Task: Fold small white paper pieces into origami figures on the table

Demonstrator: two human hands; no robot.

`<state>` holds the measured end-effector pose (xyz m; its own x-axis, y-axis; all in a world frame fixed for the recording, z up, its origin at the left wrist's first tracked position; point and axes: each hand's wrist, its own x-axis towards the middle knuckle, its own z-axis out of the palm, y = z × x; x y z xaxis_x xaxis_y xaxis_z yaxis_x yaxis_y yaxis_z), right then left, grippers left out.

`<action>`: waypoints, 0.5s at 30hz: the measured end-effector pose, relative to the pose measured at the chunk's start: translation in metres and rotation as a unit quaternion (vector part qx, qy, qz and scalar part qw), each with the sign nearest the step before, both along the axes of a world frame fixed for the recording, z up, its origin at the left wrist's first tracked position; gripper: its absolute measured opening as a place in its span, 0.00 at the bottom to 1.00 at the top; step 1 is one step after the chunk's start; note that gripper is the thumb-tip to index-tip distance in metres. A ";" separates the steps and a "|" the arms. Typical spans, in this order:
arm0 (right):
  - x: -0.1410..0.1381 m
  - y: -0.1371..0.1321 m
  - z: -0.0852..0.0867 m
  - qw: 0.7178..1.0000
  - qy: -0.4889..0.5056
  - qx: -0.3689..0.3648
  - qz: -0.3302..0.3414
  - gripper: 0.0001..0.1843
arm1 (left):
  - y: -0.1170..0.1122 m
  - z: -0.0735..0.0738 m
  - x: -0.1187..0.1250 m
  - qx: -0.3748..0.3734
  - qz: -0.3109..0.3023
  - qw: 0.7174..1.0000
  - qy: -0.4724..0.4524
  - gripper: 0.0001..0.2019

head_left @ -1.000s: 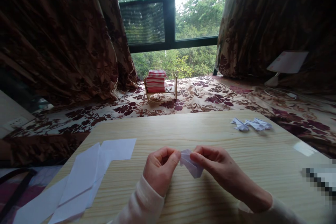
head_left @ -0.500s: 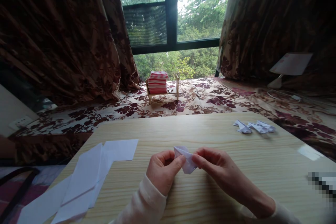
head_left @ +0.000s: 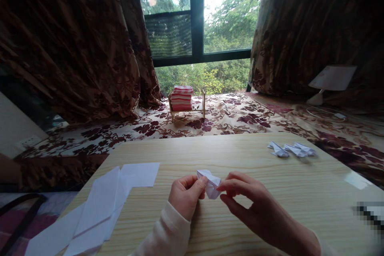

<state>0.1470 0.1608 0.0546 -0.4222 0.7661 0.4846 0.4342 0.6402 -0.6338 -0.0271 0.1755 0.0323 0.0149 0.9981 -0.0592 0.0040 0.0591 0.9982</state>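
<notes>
A small piece of folded white paper (head_left: 212,186) is held above the table, pinched between the thumb and fingers of my left hand (head_left: 186,195). My right hand (head_left: 250,196) is at the paper's right edge, its index fingertip at or very near it. The right thumb and index finger stand apart, with a gap between them. Several folded paper pieces (head_left: 295,150) lie together at the table's far right. To the left, several overlapping white paper sheets (head_left: 99,200) are spread flat.
The light wooden table (head_left: 168,148) reaches to a floral-covered ledge (head_left: 234,122) under the window. On the ledge stand a small wooden rack with a stack of folded red-and-white cloths (head_left: 181,99) and, at right, a lamp (head_left: 333,79) with its cord. Something blurred out (head_left: 370,212) lies at the right edge.
My right thumb and index finger have come apart, loosening their pinch on the paper's right side. My left hand still grips it. The view has tilted slightly upward.
</notes>
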 end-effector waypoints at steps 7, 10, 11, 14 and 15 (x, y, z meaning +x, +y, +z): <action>0.005 -0.007 0.012 0.998 -0.048 0.033 -0.012 0.09 | -0.001 0.004 0.004 -0.009 0.042 0.999 -0.025 0.20; 0.038 -0.012 0.020 0.999 -0.032 0.004 -0.040 0.08 | 0.000 0.003 0.004 0.002 0.099 0.995 -0.027 0.21; 0.056 -0.013 0.021 0.998 -0.039 -0.006 -0.052 0.07 | 0.000 0.002 0.004 0.012 0.109 0.994 -0.020 0.21; 0.124 -0.010 0.021 0.989 -0.097 -0.033 -0.107 0.06 | -0.002 0.000 0.006 0.043 0.112 0.993 0.010 0.20; 0.149 -0.008 0.020 0.983 -0.119 -0.040 -0.134 0.07 | -0.003 0.000 0.007 0.056 0.106 0.992 0.026 0.18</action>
